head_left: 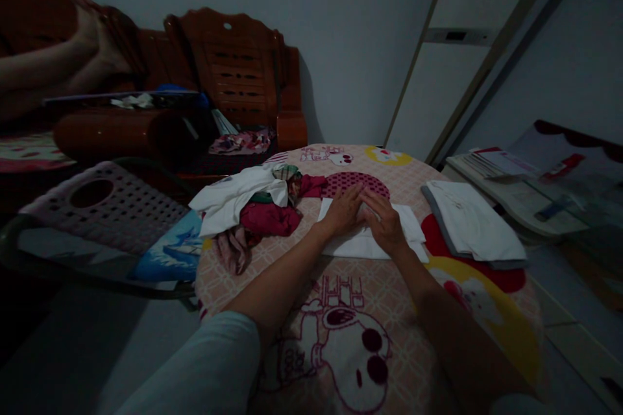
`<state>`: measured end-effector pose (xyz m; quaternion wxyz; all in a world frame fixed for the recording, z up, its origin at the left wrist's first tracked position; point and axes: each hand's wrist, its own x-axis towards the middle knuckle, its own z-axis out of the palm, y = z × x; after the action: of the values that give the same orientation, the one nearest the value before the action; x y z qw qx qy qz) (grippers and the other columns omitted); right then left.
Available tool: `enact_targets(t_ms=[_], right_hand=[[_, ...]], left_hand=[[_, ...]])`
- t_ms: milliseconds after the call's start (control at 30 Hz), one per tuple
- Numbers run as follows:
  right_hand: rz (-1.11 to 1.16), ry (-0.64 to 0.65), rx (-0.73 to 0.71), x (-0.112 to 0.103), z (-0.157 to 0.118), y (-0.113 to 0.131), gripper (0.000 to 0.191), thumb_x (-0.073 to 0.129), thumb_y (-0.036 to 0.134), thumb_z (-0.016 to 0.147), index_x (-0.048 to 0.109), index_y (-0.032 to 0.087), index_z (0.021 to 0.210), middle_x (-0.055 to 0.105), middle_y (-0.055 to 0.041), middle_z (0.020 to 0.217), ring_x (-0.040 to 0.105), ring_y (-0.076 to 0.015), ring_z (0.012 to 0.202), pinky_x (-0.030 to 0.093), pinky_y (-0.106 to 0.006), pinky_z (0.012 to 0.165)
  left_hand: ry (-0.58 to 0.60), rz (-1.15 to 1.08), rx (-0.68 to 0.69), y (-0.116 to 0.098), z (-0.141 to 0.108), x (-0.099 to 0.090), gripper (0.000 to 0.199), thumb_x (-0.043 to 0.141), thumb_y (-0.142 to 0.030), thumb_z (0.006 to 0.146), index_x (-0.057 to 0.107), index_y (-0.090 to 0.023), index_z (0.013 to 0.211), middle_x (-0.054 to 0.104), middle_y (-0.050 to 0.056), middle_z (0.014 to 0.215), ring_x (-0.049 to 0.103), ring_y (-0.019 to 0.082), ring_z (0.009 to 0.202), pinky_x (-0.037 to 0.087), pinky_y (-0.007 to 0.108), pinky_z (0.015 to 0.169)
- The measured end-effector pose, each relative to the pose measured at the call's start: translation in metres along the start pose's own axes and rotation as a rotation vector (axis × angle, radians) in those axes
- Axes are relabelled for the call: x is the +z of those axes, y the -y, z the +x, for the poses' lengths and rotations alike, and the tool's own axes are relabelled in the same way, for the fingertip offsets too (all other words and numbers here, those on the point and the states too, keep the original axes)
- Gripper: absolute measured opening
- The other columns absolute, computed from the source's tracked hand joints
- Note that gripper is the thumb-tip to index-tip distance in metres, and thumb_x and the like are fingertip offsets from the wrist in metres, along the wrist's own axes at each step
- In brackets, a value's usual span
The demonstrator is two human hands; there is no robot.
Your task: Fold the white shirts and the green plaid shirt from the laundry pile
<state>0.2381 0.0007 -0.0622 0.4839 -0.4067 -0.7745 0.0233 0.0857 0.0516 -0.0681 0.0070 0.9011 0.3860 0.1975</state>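
Observation:
A white folded garment [341,246] lies flat near the middle of the round table, its exact kind unclear. My left hand [344,209] rests on it with fingers stretched out. Beside it my right hand [385,220] lies on the same cloth, fingers extended, and the fingertips of both hands meet near its far edge. To the left is a loose pile of clothes, with a white piece [238,194] on top and a dark red piece [270,217] beneath. On the right sits a folded stack with a white garment [474,220] over a grey one [438,220].
A patterned cloth [350,337] covers the table. Left of it stands a woven chair [111,207] with a blue printed cushion. Behind is a wooden sofa [238,71] where a person's bare legs [58,65] rest. Papers [501,162] lie on a side surface at right.

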Motion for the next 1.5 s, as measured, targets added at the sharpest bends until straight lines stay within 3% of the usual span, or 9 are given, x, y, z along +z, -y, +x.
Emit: enact_targets(t_ms=[233, 533, 1000, 1200, 1367, 1500], right_hand=[[0.083, -0.023, 0.062, 0.002, 0.004, -0.001, 0.036, 0.046, 0.038, 0.099, 0.069, 0.025, 0.122, 0.064, -0.0083, 0.134, 0.055, -0.0237, 0.129, 0.042, -0.05, 0.112], [0.091, -0.009, 0.029, 0.005, 0.003, 0.0, 0.037, 0.044, 0.037, 0.099, 0.067, 0.023, 0.125, 0.06, -0.0092, 0.139, 0.049, -0.0231, 0.135, 0.038, -0.05, 0.114], [0.06, -0.017, 0.053, 0.005, 0.005, 0.003, 0.035, 0.063, 0.033, 0.089, 0.069, 0.024, 0.122, 0.063, -0.0099, 0.135, 0.053, -0.0267, 0.131, 0.041, -0.052, 0.111], [0.048, -0.017, 0.052, 0.004, 0.004, 0.003, 0.033, 0.057, 0.031, 0.092, 0.069, 0.024, 0.122, 0.063, -0.0093, 0.135, 0.054, -0.0249, 0.13, 0.041, -0.051, 0.112], [0.081, -0.021, 0.056, 0.002, 0.003, 0.006, 0.034, 0.05, 0.034, 0.096, 0.069, 0.023, 0.123, 0.063, -0.0094, 0.136, 0.055, -0.024, 0.129, 0.042, -0.049, 0.111], [0.1, -0.033, 0.077, 0.001, 0.003, 0.009, 0.036, 0.045, 0.037, 0.099, 0.069, 0.024, 0.123, 0.064, -0.0085, 0.134, 0.057, -0.023, 0.127, 0.043, -0.047, 0.111]], left_hand=[[-0.075, 0.006, -0.005, -0.019, 0.002, 0.008, 0.058, 0.042, -0.03, 0.095, 0.038, -0.004, 0.146, 0.041, 0.023, 0.152, 0.033, 0.03, 0.145, 0.021, 0.054, 0.12], [-0.074, 0.092, -0.062, -0.025, 0.001, 0.011, 0.065, 0.039, -0.034, 0.095, 0.027, -0.006, 0.152, 0.022, 0.024, 0.161, 0.018, 0.031, 0.151, 0.017, 0.058, 0.12], [-0.084, 0.075, -0.089, -0.031, 0.002, 0.001, 0.068, 0.044, -0.04, 0.095, 0.03, -0.004, 0.151, 0.021, 0.027, 0.16, 0.015, 0.034, 0.151, 0.011, 0.06, 0.121], [-0.092, 0.067, -0.094, -0.031, 0.002, 0.002, 0.067, 0.045, -0.039, 0.095, 0.031, -0.005, 0.151, 0.022, 0.025, 0.16, 0.016, 0.034, 0.151, 0.012, 0.06, 0.121], [-0.118, 0.028, -0.03, -0.028, 0.002, -0.001, 0.055, 0.047, -0.032, 0.094, 0.045, -0.012, 0.145, 0.04, 0.021, 0.153, 0.03, 0.032, 0.146, 0.015, 0.062, 0.119], [-0.111, 0.019, 0.011, -0.03, 0.003, -0.009, 0.037, 0.048, -0.023, 0.091, 0.066, -0.015, 0.123, 0.066, 0.015, 0.126, 0.051, 0.029, 0.129, 0.025, 0.056, 0.118]])
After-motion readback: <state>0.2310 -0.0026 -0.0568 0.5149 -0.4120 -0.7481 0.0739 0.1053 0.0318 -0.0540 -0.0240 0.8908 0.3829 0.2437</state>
